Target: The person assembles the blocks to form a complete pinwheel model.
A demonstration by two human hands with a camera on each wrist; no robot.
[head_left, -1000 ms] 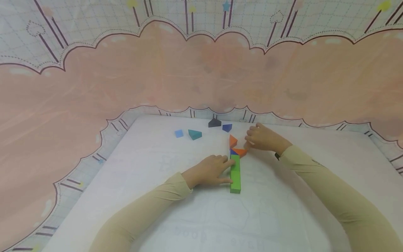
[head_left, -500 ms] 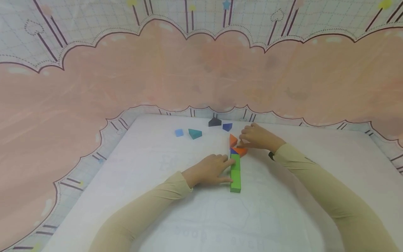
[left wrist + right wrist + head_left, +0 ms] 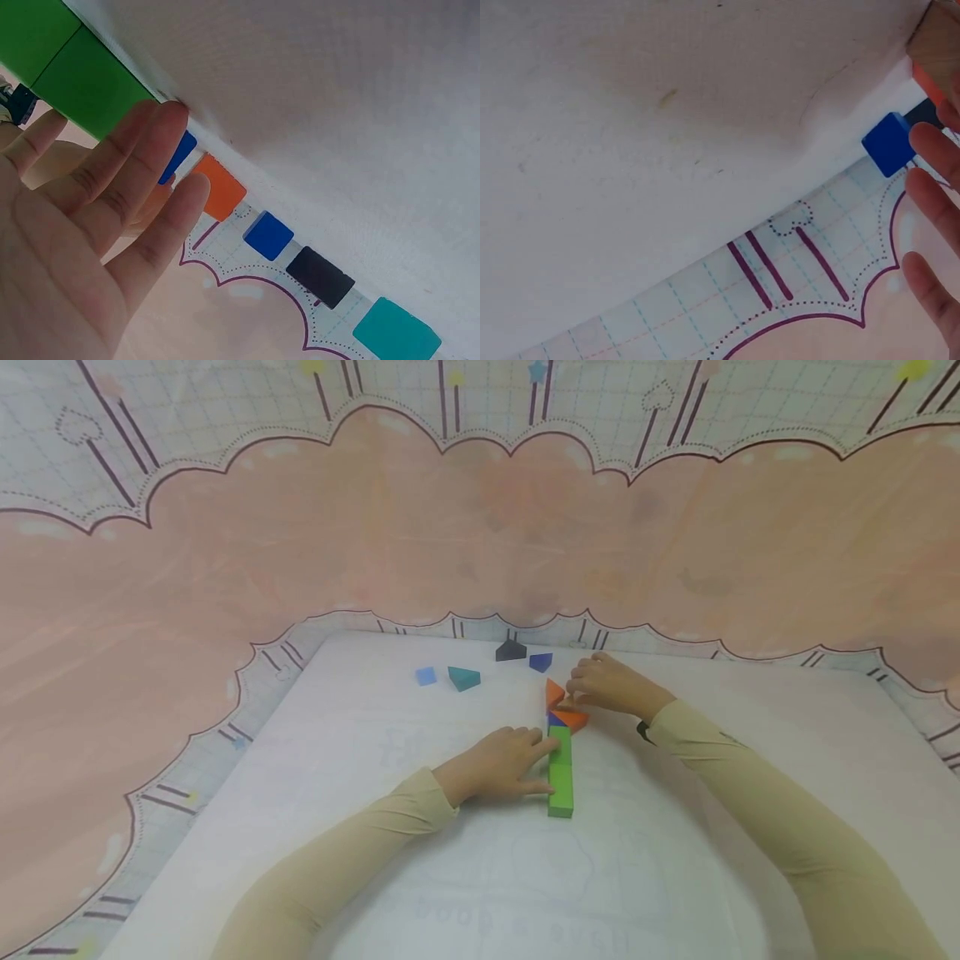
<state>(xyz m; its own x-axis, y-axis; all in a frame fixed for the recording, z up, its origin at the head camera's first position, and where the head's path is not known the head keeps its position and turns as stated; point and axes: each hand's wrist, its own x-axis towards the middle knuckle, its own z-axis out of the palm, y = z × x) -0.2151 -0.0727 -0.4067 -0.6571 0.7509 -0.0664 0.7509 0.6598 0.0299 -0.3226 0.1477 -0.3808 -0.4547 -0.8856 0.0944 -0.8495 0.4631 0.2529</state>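
Two green blocks (image 3: 561, 789) lie end to end in a line on the white table. My left hand (image 3: 498, 767) reaches them from the left, index finger and thumb spread straight against them; its other fingers look extended in the left wrist view. Beyond the green blocks come a blue block (image 3: 556, 721) and two orange triangular blocks (image 3: 573, 720), one farther back (image 3: 554, 694). My right hand (image 3: 617, 685) is right over the orange blocks. Between its thumb and index finger it pinches a brown block (image 3: 937, 41), partly hidden.
Near the table's back edge stand a black block (image 3: 512, 651) and a blue block (image 3: 541, 662). Farther left are a teal block (image 3: 464, 678) and a light blue block (image 3: 426, 676). A patterned peach cloth (image 3: 480, 535) hangs behind the table.
My right hand has moved left with the brown block, from beside the orange blocks to over them. My left hand and the other blocks have stayed put.
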